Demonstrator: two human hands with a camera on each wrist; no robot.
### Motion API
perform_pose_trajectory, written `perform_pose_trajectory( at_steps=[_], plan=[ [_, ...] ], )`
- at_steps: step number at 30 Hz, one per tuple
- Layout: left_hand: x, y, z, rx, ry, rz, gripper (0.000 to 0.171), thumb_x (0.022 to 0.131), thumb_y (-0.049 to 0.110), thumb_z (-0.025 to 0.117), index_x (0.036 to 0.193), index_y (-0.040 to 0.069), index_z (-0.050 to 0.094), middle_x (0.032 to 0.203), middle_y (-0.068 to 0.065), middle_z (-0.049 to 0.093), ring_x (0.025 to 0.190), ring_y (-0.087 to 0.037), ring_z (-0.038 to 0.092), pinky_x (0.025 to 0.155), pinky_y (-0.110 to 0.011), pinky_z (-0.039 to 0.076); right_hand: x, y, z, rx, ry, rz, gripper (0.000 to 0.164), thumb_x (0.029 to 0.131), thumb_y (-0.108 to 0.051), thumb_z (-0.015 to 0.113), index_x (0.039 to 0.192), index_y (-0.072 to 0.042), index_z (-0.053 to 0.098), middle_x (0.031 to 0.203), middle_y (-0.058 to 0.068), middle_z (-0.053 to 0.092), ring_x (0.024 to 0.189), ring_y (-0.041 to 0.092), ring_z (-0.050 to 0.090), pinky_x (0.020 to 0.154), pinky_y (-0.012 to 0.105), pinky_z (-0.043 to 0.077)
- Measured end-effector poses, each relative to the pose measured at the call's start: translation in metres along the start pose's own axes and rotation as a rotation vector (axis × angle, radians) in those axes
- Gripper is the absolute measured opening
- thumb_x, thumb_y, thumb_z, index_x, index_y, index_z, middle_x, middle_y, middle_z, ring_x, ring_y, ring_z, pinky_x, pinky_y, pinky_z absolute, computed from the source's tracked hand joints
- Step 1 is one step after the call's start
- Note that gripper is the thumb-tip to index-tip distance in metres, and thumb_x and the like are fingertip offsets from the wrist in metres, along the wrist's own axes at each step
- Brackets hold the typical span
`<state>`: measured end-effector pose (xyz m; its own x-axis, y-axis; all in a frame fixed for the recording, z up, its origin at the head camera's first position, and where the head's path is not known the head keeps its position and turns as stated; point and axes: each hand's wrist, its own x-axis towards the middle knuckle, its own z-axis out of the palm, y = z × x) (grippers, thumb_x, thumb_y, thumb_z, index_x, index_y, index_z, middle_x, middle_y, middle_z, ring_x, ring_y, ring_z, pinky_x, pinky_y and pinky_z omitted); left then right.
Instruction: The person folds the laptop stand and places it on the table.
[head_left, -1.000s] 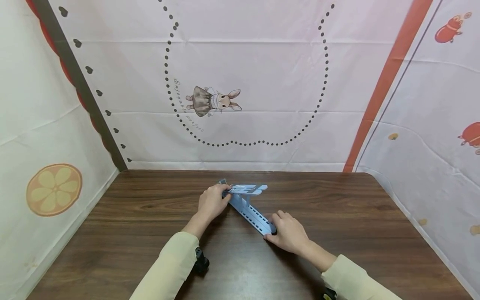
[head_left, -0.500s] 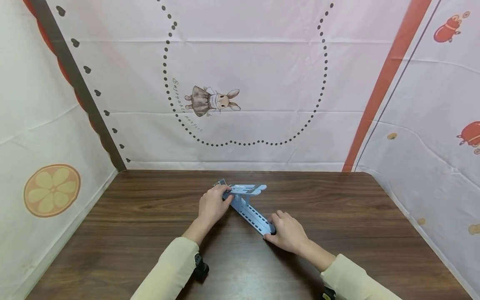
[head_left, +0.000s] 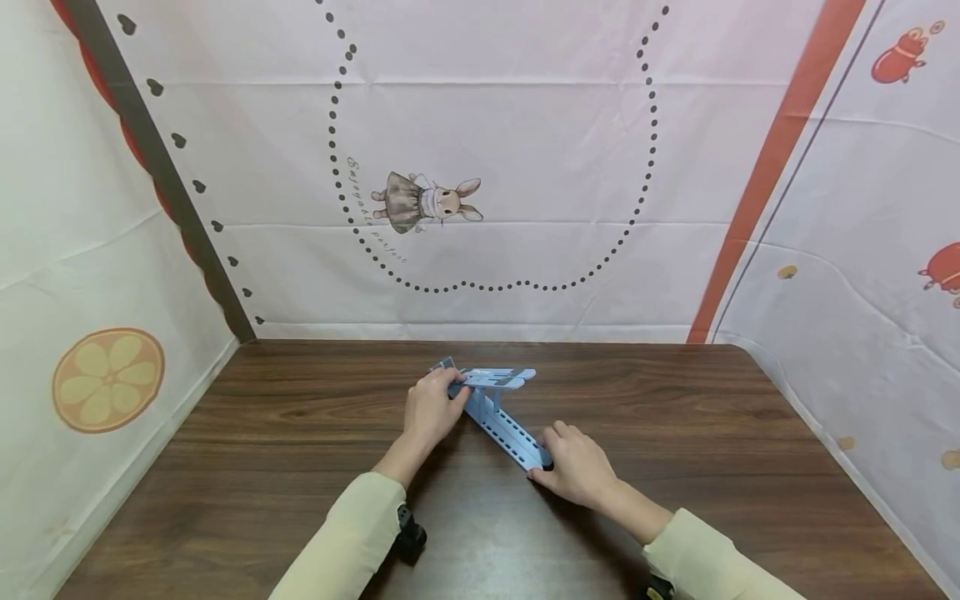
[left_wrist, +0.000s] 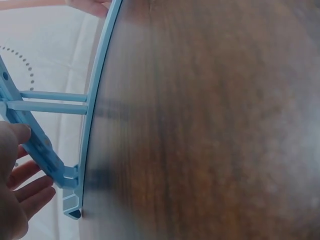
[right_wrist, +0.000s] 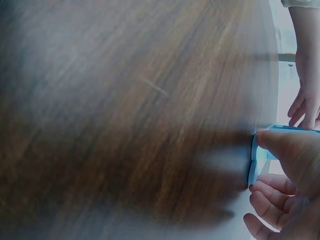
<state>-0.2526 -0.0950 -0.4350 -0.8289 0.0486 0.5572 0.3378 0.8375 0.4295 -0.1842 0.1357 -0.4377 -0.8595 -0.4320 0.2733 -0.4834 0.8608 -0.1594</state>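
A light blue folding laptop stand (head_left: 501, 428) rests on the table, its slotted base running diagonally and its upper arms (head_left: 495, 379) raised on struts. My left hand (head_left: 431, 408) grips the raised part near the far end. In the left wrist view, the thumb and fingers of that hand (left_wrist: 17, 185) lie around the sloping arm, above the base's hooked end. My right hand (head_left: 577, 464) pinches the near end of the base. Seen from the right wrist, its thumb is on one side of the blue end (right_wrist: 254, 167) and its fingers are on the other.
Dark wood grain covers the table (head_left: 300, 467). A white printed cloth (head_left: 510, 167) hangs behind it and along both sides. Dark wrist devices, such as the one at the left cuff (head_left: 409, 535), sit by the sleeves.
My left hand has shifted slightly to the right along the raised part of the laptop stand. The right hand and the stand look unchanged.
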Motion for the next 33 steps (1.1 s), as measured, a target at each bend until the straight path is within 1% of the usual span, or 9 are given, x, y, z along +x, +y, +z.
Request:
perform_pose_trajectory(
  at_steps=[6,10,15,18,21,24,29,33],
  plan=[
    [0.004,-0.001,0.003,-0.047,0.005,-0.006,0.011,0.078,0.021,0.071,0.088,0.015,0.069,0.090,-0.002,0.069,0.084,-0.022,0.066,0.068,-0.041,0.053,-0.002,-0.001,0.000,-0.001,0.012,-0.017,0.038,0.069,-0.037,0.077,0.088,-0.009,0.061,0.078,-0.002,0.052,0.069,0.011,0.049,0.056,0.025,0.043],
    [0.005,-0.002,0.005,-0.067,-0.016,-0.021,0.012,0.079,0.021,0.070,0.089,0.015,0.070,0.092,-0.002,0.069,0.083,-0.021,0.066,0.067,-0.040,0.053,-0.003,-0.002,-0.001,0.001,0.012,-0.034,0.037,0.069,-0.037,0.077,0.086,-0.008,0.060,0.078,-0.002,0.051,0.067,0.011,0.047,0.055,0.024,0.042],
    [0.007,-0.002,0.006,-0.103,-0.048,-0.047,0.011,0.079,0.021,0.070,0.089,0.016,0.070,0.090,-0.001,0.068,0.071,-0.017,0.063,0.060,-0.033,0.049,-0.006,-0.004,-0.001,-0.001,0.016,-0.054,0.036,0.068,-0.034,0.078,0.085,-0.008,0.060,0.076,-0.003,0.050,0.066,0.009,0.044,0.054,0.022,0.039],
    [0.008,-0.002,0.007,-0.125,-0.061,-0.060,0.010,0.079,0.020,0.070,0.088,0.017,0.070,0.085,0.000,0.066,0.063,-0.012,0.056,0.056,-0.028,0.044,-0.006,-0.006,-0.001,-0.005,0.026,-0.065,0.035,0.067,-0.033,0.078,0.083,-0.008,0.059,0.074,-0.004,0.048,0.064,0.009,0.042,0.053,0.021,0.037],
    [0.010,-0.003,0.009,-0.146,-0.068,-0.071,0.010,0.079,0.019,0.070,0.088,0.017,0.070,0.082,0.001,0.065,0.060,-0.009,0.049,0.054,-0.025,0.039,-0.007,-0.008,-0.002,-0.005,0.027,-0.070,0.035,0.068,-0.032,0.078,0.082,-0.008,0.058,0.072,-0.005,0.045,0.063,0.008,0.040,0.052,0.021,0.034],
    [0.011,-0.002,0.010,-0.175,-0.075,-0.083,0.010,0.079,0.019,0.070,0.089,0.017,0.069,0.082,-0.002,0.065,0.060,-0.010,0.049,0.053,-0.026,0.038,-0.007,-0.010,-0.002,0.006,0.018,-0.075,0.034,0.068,-0.031,0.078,0.082,-0.008,0.058,0.071,-0.006,0.043,0.063,0.008,0.038,0.051,0.020,0.033],
    [0.013,-0.002,0.011,-0.223,-0.088,-0.098,0.010,0.080,0.018,0.069,0.090,0.016,0.069,0.091,-0.005,0.067,0.070,-0.021,0.059,0.058,-0.030,0.043,-0.007,-0.011,-0.003,0.027,0.007,-0.090,0.031,0.069,-0.028,0.078,0.082,-0.008,0.058,0.070,-0.006,0.043,0.062,0.008,0.036,0.051,0.019,0.031],
    [0.015,-0.002,0.013,-0.247,-0.102,-0.102,0.011,0.080,0.016,0.068,0.092,0.016,0.069,0.093,-0.005,0.067,0.076,-0.025,0.061,0.062,-0.033,0.045,-0.008,-0.009,-0.003,0.038,0.003,-0.117,0.027,0.069,-0.023,0.078,0.081,-0.009,0.058,0.071,-0.006,0.044,0.063,0.007,0.038,0.052,0.018,0.034]
  ],
)
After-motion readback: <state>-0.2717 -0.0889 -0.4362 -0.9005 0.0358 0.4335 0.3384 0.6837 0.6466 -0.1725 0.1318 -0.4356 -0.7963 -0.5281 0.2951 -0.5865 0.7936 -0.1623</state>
